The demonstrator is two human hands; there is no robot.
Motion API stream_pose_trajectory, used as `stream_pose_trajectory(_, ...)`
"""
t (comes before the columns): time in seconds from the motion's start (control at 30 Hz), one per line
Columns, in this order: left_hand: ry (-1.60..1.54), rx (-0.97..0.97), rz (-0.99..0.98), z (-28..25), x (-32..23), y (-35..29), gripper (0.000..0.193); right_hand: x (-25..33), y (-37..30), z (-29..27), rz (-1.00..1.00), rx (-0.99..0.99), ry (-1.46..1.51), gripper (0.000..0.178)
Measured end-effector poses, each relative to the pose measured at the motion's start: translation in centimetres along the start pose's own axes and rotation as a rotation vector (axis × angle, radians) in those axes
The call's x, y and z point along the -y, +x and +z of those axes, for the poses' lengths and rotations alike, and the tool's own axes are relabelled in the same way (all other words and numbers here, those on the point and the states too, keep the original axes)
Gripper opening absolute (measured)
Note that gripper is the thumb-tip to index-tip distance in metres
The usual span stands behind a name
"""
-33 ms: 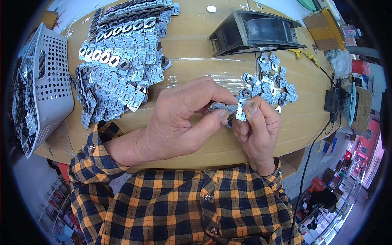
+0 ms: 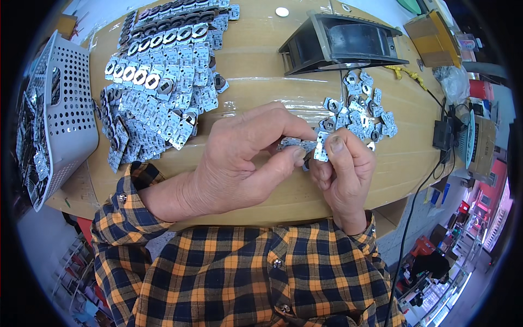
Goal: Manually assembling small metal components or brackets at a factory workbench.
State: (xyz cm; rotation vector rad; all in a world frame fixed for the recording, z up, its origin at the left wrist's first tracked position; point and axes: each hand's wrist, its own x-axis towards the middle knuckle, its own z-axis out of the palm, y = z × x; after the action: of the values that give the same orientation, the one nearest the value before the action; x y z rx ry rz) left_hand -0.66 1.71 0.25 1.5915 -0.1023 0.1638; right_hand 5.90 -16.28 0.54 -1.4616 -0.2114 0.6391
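My left hand (image 2: 248,155) is closed, thumb and forefinger pinching a short strip of small circuit boards (image 2: 294,143), mostly hidden by the fingers. My right hand (image 2: 348,169) is closed too; its thumb presses a single small white circuit board (image 2: 321,147) against the curled fingers. That board stands upright at the right end of the strip. Whether the two are still joined I cannot tell. Beyond my right hand lies a loose heap of small single boards (image 2: 357,103), several with round metal parts. To the left, unbroken strips of such boards (image 2: 158,103) are piled in overlapping rows.
A white perforated plastic basket (image 2: 71,98) filled with more boards stands at the left edge. A black boxy fan (image 2: 348,43) sits at the back right of the brown table (image 2: 256,65). A black cable (image 2: 419,201) runs down the right side, by a cardboard box (image 2: 433,41).
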Motion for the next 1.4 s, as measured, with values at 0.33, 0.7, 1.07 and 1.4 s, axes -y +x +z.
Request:
stream_pose_trajectory(0.33,0.090,-0.082,-0.015,0.0,0.0,-0.1,0.022,0.8,0.8,0.5,0.001,0.058,-0.065,0.029)
stream_pose_trajectory(0.7,-0.007,-0.183,-0.129,-0.2,0.1,0.0,0.022,0.9,1.8,1.2,0.088,0.010,-0.033,0.029)
stream_pose_trajectory(1.07,0.026,0.026,-0.071,-0.6,0.3,0.1,0.020,0.8,1.2,-0.8,-0.222,0.000,-0.419,0.030)
stream_pose_trajectory(1.4,-0.513,-0.013,-0.398,-0.1,0.0,0.4,0.026,2.4,-0.1,-1.6,-0.307,0.042,-0.508,0.030)
